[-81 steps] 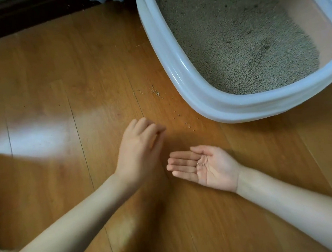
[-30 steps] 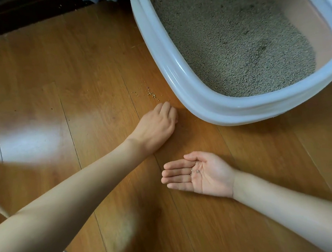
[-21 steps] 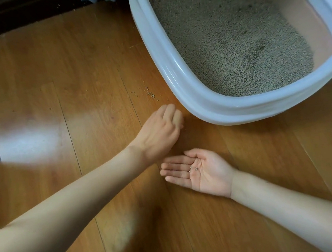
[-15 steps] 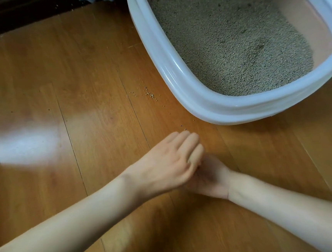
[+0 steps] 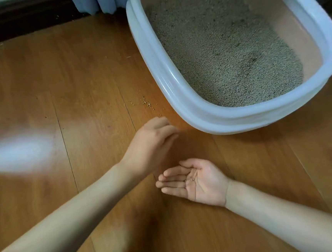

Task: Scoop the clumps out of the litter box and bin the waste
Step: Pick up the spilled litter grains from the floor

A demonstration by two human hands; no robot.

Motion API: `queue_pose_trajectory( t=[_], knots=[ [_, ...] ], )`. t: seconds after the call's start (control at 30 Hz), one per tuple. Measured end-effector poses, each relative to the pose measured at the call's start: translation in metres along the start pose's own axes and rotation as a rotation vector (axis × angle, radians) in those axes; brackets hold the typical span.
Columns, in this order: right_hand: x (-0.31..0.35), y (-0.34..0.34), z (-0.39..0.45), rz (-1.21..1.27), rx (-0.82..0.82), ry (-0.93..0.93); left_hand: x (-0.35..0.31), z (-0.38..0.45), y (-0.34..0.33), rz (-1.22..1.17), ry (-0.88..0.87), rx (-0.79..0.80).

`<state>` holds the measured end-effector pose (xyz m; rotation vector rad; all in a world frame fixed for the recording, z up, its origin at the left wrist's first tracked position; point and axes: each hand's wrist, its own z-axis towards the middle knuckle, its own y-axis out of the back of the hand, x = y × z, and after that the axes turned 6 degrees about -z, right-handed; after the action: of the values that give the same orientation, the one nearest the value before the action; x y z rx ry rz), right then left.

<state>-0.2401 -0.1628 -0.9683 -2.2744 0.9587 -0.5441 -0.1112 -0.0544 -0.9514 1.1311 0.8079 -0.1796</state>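
Observation:
The white litter box [image 5: 178, 88] stands on the wooden floor at the upper right, filled with grey-brown litter [image 5: 224, 50]. A small scatter of spilled litter grains [image 5: 146, 102] lies on the floor left of the box. My left hand [image 5: 152, 143] hovers low over the floor just in front of the box's near corner. Its fingers are loosely bent and point down, with nothing visible in them. My right hand [image 5: 198, 181] rests on the floor palm up, fingers straight, with a few grains [image 5: 192, 178] lying in the palm.
A dark skirting board [image 5: 21, 20] and the hem of a blue curtain [image 5: 98, 1] run along the far edge. A bright patch of light falls on the floor [image 5: 18, 150] at the left. No scoop or bin is in view.
Half a second ago my left hand was over my right palm. It has since moved up and left, back toward the floor by the box. The right hand has stayed put, palm up.

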Motion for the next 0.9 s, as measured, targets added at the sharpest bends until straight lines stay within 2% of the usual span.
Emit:
queue_pose_trajectory(
  t=[0.03,0.17,0.4,0.5,0.67,0.9],
  knots=[
    [0.001,0.000,-0.001,0.025,0.072,0.001,0.006,0.002,-0.002,0.020,0.041,0.016],
    [0.001,-0.004,-0.002,0.043,0.148,-0.026,0.024,0.011,-0.014,0.062,0.048,0.106],
    [0.001,-0.004,0.000,0.027,0.186,-0.022,0.028,0.015,-0.022,0.073,-0.048,0.114],
    [0.001,-0.003,0.002,0.017,0.207,-0.020,0.022,0.014,-0.021,0.082,-0.079,0.174],
    [0.001,-0.002,0.002,-0.005,0.216,-0.016,0.029,0.010,-0.011,-0.016,0.074,0.107],
    [0.002,-0.002,0.003,-0.015,0.214,-0.017,0.026,0.009,-0.017,-0.028,0.073,0.161]
  ],
)
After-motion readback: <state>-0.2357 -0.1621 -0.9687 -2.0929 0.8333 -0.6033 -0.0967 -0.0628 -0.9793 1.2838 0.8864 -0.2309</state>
